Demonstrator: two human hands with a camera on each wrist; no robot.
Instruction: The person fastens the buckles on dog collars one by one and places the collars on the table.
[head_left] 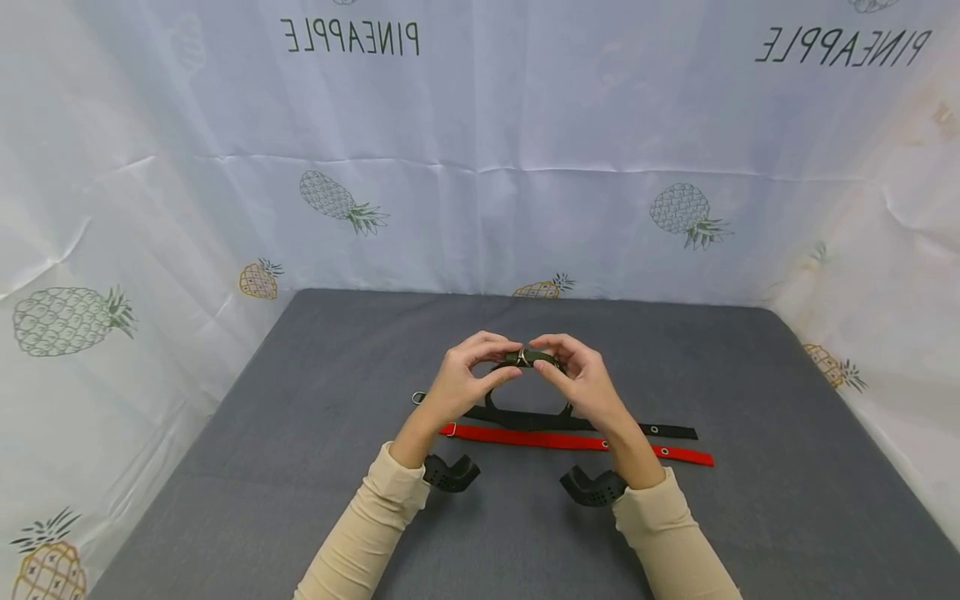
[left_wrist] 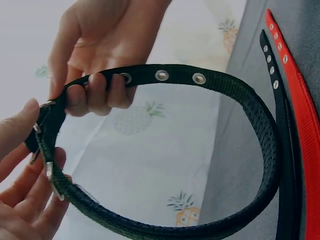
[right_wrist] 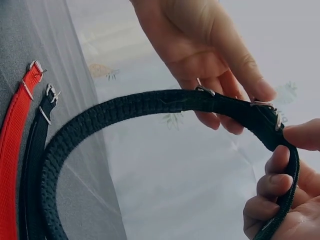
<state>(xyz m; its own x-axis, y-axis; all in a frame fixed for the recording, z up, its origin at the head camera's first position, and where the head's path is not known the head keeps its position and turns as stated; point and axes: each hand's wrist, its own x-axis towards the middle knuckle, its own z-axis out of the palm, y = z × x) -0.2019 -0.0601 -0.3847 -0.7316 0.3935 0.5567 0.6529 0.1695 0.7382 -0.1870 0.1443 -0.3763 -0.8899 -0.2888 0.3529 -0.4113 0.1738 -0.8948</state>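
Note:
A dark green collar (left_wrist: 270, 145) with metal eyelets (left_wrist: 161, 75) is held up as a closed loop. My left hand (head_left: 457, 383) pinches it at the buckle (right_wrist: 277, 121), thumb on one side and fingers on the other. Curled round the eyelet end is my right hand (head_left: 592, 387), its thumb close to the buckle. The strap end passes into the buckle area; the prong's exact place is partly hidden by fingers. Below the loop, a black collar (head_left: 525, 420) and a red collar (head_left: 517, 437) lie stretched out on the table.
The grey table (head_left: 300, 467) ends at a white curtain (head_left: 480, 225) printed with pineapples, behind and on both sides. A black perforated band (head_left: 450, 473) sits at the left wrist, a similar band (head_left: 592, 487) at the right. The collars on the table lie side by side.

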